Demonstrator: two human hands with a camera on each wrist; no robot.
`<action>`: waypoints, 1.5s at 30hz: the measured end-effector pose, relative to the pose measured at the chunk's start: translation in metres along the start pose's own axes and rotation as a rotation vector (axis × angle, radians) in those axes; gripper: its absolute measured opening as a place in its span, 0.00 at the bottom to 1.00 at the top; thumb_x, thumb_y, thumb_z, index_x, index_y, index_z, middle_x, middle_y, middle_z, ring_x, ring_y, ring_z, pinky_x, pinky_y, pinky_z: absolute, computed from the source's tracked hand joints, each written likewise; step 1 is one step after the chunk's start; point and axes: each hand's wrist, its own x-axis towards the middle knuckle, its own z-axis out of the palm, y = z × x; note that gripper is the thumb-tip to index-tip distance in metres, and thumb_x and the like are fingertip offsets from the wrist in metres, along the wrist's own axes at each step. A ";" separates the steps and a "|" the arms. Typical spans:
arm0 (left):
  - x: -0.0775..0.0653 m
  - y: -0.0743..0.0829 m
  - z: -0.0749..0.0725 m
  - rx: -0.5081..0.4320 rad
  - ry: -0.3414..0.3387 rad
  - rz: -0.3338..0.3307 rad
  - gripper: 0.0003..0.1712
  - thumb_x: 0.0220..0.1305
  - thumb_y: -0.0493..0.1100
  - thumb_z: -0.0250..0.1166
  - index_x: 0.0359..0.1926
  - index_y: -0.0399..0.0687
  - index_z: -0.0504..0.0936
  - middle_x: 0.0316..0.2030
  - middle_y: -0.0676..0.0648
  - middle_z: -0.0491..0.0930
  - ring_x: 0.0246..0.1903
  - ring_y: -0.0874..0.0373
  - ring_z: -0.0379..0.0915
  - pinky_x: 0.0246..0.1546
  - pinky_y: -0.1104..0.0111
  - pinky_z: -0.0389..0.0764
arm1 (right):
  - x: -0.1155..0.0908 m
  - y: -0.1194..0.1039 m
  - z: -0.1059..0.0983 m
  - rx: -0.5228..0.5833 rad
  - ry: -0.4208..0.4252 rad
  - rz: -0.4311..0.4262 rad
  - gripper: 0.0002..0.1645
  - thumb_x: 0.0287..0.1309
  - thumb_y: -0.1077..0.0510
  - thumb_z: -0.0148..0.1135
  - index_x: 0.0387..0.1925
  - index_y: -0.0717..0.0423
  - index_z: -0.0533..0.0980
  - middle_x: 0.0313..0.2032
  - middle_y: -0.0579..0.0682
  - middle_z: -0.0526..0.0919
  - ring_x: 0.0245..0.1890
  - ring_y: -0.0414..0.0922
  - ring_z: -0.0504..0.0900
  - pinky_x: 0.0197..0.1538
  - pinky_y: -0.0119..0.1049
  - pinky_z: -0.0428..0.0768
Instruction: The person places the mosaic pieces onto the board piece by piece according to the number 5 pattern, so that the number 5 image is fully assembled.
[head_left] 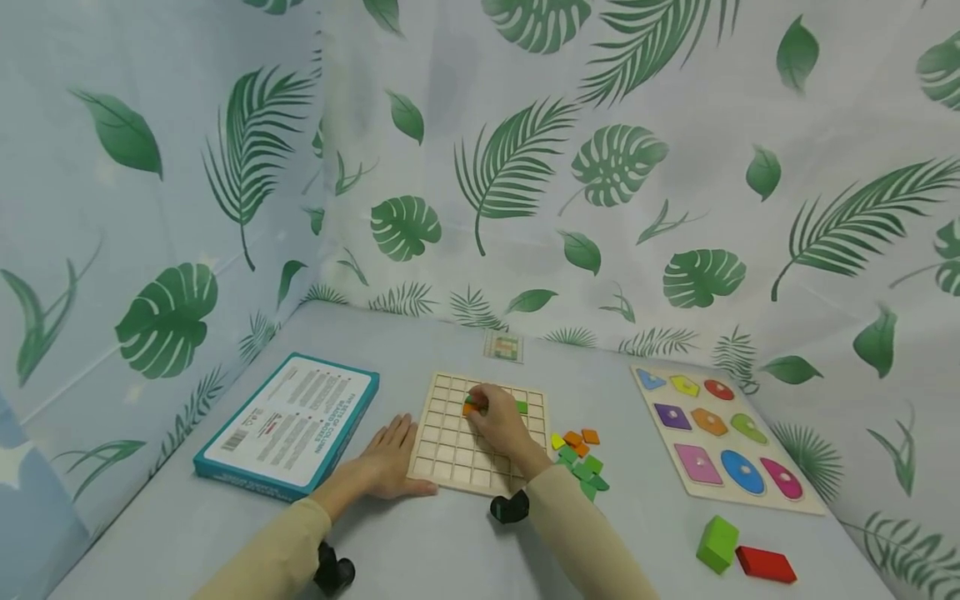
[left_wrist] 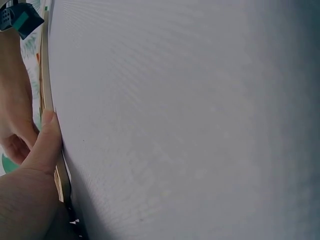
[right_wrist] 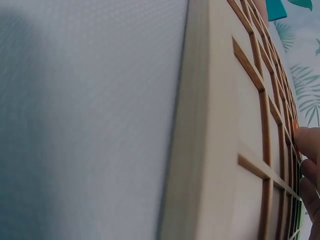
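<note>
A wooden grid board [head_left: 450, 460] with square cells lies in front of me. My left hand [head_left: 386, 462] rests with straight fingers along its left edge, the thumb at the near left corner. My right hand [head_left: 498, 421] is over the upper middle of the board, fingers curled, with an orange tile [head_left: 469, 409] at its fingertips. That orange tile [right_wrist: 295, 124] also shows by the fingers in the right wrist view. A green tile [head_left: 522, 407] sits in a cell right of the hand; another green tile [head_left: 472, 398] peeks out beside the fingers. The hand hides the cells beneath it.
Loose green tiles [head_left: 583, 471] and several orange tiles [head_left: 590, 437] lie right of the board. A patterned card [head_left: 503, 346] lies behind it. A teal-edged box [head_left: 288, 425] stands left; a shape puzzle [head_left: 712, 454], a green block [head_left: 717, 543] and a red block [head_left: 766, 564] lie right.
</note>
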 end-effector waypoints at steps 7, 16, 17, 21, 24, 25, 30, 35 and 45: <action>0.001 0.001 0.000 -0.008 0.000 -0.001 0.66 0.51 0.77 0.55 0.71 0.29 0.46 0.71 0.31 0.39 0.71 0.40 0.31 0.67 0.50 0.40 | -0.007 0.002 -0.013 0.003 0.012 0.036 0.19 0.54 0.67 0.65 0.49 0.66 0.75 0.41 0.56 0.80 0.43 0.48 0.79 0.45 0.39 0.78; -0.006 0.010 -0.006 0.013 -0.002 -0.021 0.64 0.53 0.75 0.56 0.71 0.29 0.46 0.71 0.31 0.40 0.71 0.40 0.31 0.67 0.50 0.41 | -0.020 0.022 -0.036 -0.041 0.064 0.070 0.20 0.56 0.65 0.65 0.50 0.66 0.75 0.40 0.56 0.80 0.41 0.49 0.78 0.42 0.41 0.78; -0.007 0.011 -0.008 0.001 -0.004 -0.021 0.64 0.53 0.75 0.57 0.70 0.28 0.47 0.71 0.31 0.40 0.71 0.39 0.32 0.67 0.50 0.41 | -0.021 0.023 -0.039 -0.044 0.073 0.067 0.20 0.55 0.66 0.65 0.50 0.67 0.75 0.39 0.56 0.80 0.41 0.49 0.78 0.42 0.42 0.78; -0.011 0.014 -0.013 -0.028 -0.004 -0.018 0.64 0.53 0.73 0.59 0.70 0.27 0.47 0.71 0.30 0.41 0.70 0.39 0.32 0.67 0.49 0.41 | -0.028 0.028 -0.049 -0.065 0.107 0.071 0.19 0.54 0.66 0.66 0.49 0.67 0.76 0.38 0.56 0.80 0.40 0.49 0.78 0.41 0.42 0.79; -0.010 0.012 -0.011 -0.016 -0.002 -0.017 0.64 0.53 0.73 0.58 0.70 0.28 0.46 0.71 0.30 0.40 0.70 0.39 0.32 0.67 0.50 0.41 | -0.034 0.030 -0.055 -0.069 0.128 0.072 0.18 0.53 0.67 0.66 0.47 0.68 0.76 0.38 0.57 0.80 0.40 0.51 0.78 0.41 0.43 0.79; -0.009 0.011 -0.009 -0.008 -0.004 -0.019 0.64 0.54 0.74 0.57 0.70 0.28 0.45 0.71 0.31 0.40 0.71 0.40 0.32 0.67 0.50 0.40 | -0.036 0.031 -0.057 -0.067 0.134 0.076 0.18 0.53 0.68 0.66 0.47 0.68 0.76 0.37 0.58 0.80 0.39 0.52 0.78 0.41 0.44 0.79; -0.005 0.007 -0.004 -0.028 -0.003 -0.014 0.66 0.52 0.76 0.56 0.71 0.28 0.45 0.71 0.31 0.39 0.71 0.39 0.31 0.67 0.49 0.40 | -0.048 0.036 -0.067 -0.068 0.158 0.117 0.17 0.53 0.68 0.66 0.46 0.68 0.76 0.38 0.58 0.80 0.39 0.52 0.78 0.42 0.45 0.78; -0.004 0.007 -0.004 -0.035 -0.005 -0.017 0.67 0.51 0.76 0.56 0.71 0.28 0.44 0.71 0.30 0.38 0.70 0.39 0.30 0.67 0.49 0.39 | -0.061 0.042 -0.080 -0.117 0.183 0.160 0.18 0.52 0.66 0.67 0.46 0.66 0.77 0.38 0.55 0.81 0.40 0.50 0.79 0.44 0.44 0.78; -0.005 0.008 -0.001 -0.039 0.015 -0.007 0.67 0.51 0.77 0.57 0.70 0.27 0.45 0.71 0.29 0.39 0.70 0.38 0.30 0.67 0.47 0.40 | -0.089 0.054 -0.102 -0.123 0.217 0.203 0.18 0.50 0.65 0.69 0.44 0.67 0.77 0.37 0.57 0.81 0.37 0.50 0.79 0.40 0.42 0.80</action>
